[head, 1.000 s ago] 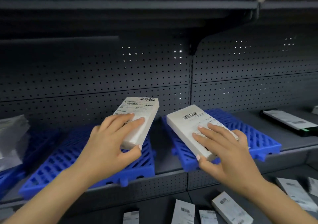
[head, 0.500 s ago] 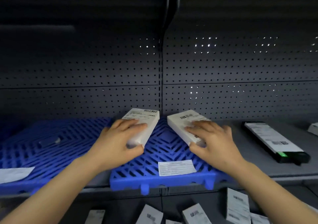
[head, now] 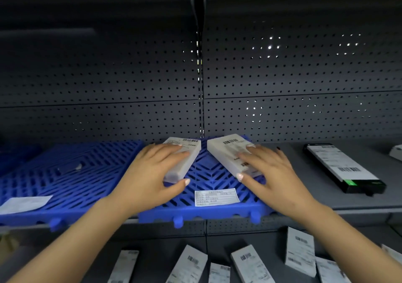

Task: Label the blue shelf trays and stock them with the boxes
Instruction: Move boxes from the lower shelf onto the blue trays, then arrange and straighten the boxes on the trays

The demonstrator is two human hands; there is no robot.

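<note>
Two white boxes, left box (head: 182,159) under the left hand (head: 152,174) and right box (head: 233,155) under the right hand (head: 269,169), fingers curled over each, now lowered onto the labelled blue tray (head: 202,212) from a raised carry; stocking judged underway.

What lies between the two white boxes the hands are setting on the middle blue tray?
Only bare blue tray grid between the left white box and the right white box, in the head view; their far corners nearly meet.
</note>
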